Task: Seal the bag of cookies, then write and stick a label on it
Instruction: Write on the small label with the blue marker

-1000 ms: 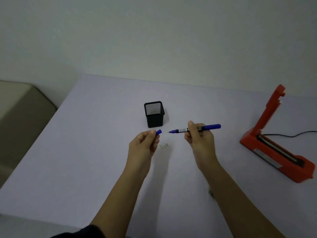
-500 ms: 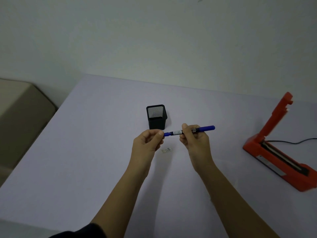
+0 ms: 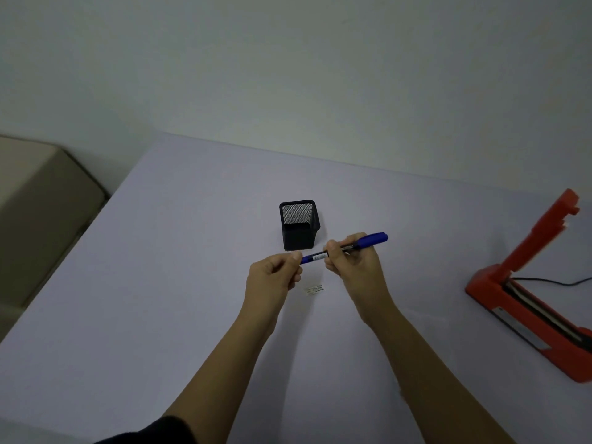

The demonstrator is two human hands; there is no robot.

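Holding the pen (image 3: 344,249) w/ both hands above the table (image 3: 160,283), the person has it level, just in front of the mesh pen cup (image 3: 298,225), which serves as landmark here. Left hand (image 3: 272,280), in front-left of the cup, is pinched shut on the pen's blue cap end; whether the cap is fully seated can't be told. Right hand (image 3: 355,264), in front-right of the cup, is closed round the barrel, blue tail sticking out to the right. Label (image 3: 314,290) lies flat on the table in front of the cup, below the pen & between the two wrists, touching neither hand. Sealer (image 3: 528,293) sits well right of the cup, lid up, cord trailing off right. Bag of cookies isn't in view.

Risks, as judgement:
- Cap half-on: it could pop off & the tip mark the table or dry out.
- Label is small & light; a sleeve or wrist passing over may flick it away, or it may curl & stick to the table or a finger, not the bag.
- Fresh ink could smear if a fingertip lands on the writing during pickup.
- Sealer left open & plugged in: maybe hot; a forearm reaching right could catch the lid.

Writing: label has dark marks on its right part, too small to read. Pen barrel has a white printed band, text unreadable. No brand legible on the sealer.
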